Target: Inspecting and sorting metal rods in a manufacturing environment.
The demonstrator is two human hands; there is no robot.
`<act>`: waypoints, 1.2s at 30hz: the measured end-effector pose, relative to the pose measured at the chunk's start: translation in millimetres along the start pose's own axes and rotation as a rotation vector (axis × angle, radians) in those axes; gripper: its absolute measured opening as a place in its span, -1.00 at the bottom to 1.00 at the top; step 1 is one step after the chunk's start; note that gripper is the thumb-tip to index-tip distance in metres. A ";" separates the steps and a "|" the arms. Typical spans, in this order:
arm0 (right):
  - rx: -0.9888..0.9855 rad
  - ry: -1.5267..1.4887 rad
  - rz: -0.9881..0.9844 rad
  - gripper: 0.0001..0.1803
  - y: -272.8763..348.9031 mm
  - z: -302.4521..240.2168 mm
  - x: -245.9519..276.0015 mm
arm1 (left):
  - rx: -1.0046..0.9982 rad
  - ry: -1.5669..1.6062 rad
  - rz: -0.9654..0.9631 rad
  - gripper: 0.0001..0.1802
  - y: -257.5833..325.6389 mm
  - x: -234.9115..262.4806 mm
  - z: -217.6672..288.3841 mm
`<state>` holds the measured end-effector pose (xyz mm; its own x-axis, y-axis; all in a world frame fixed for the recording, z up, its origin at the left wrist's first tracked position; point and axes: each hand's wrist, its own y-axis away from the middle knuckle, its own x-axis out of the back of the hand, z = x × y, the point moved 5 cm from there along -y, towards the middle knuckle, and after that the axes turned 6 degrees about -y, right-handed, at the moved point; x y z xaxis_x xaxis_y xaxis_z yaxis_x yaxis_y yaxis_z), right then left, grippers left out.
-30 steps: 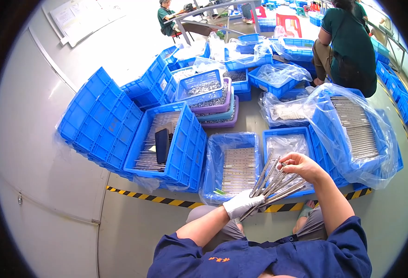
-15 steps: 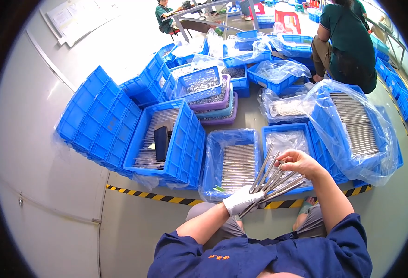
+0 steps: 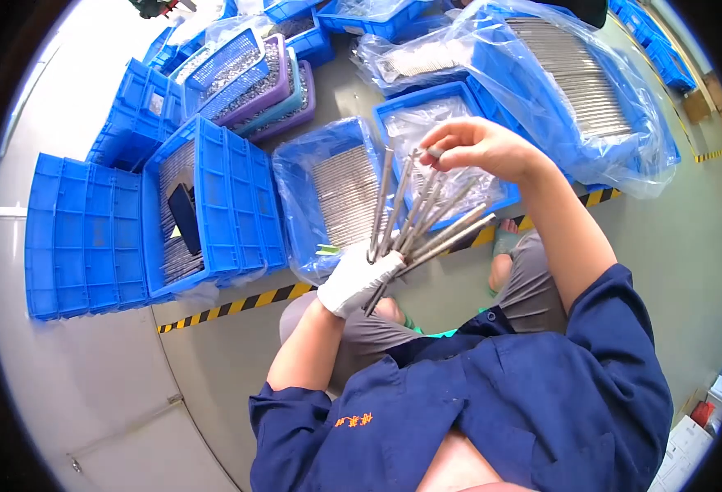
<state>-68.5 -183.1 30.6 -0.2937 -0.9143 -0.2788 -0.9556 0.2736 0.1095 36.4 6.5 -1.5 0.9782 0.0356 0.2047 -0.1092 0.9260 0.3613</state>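
My left hand (image 3: 356, 277), in a white glove, is closed around a bundle of thin metal rods (image 3: 414, 225) that fan out upward and to the right. Beyond their upper ends, my bare right hand (image 3: 480, 149) has its fingers curled together. Something small and grey shows at those fingertips, too small to name. Just past the bundle stands a blue crate (image 3: 504, 197) lined with clear plastic. Left of it, another plastic-lined blue crate (image 3: 287, 176) holds rows of similar rods (image 3: 346, 193), with a small green piece (image 3: 328, 249) at its near end.
At the left, a stacked blue crate (image 3: 242, 197) holds rods and a dark phone-like slab (image 3: 184, 217). Baskets of small metal parts, including a purple one (image 3: 279, 78), stand behind. A bagged crate of rods (image 3: 570, 78) is at the right. Striped floor tape (image 3: 238, 307) runs in front.
The view has tipped down and turned, so the crates sit higher and further left. My left hand still grips the fanned rods; my right hand stays by their upper ends.
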 end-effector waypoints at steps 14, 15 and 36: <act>-0.068 -0.116 -0.017 -0.70 11.8 17.4 -3.8 | -0.033 -0.111 -0.175 -0.60 11.2 -21.9 -6.1; -0.059 -0.108 -0.021 -0.70 11.6 15.1 -4.0 | -0.024 -0.126 -0.217 -0.62 10.9 -22.2 -2.5; -0.004 -0.173 -0.002 -0.68 16.9 7.2 -15.1 | -0.032 -0.102 -0.175 -0.65 -1.0 -31.5 -33.1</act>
<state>-80.4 -162.6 29.8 -0.2914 -0.8496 -0.4395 -0.9563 0.2697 0.1127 11.6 16.9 -38.4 0.9586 -0.1639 0.2329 0.0685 0.9264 0.3702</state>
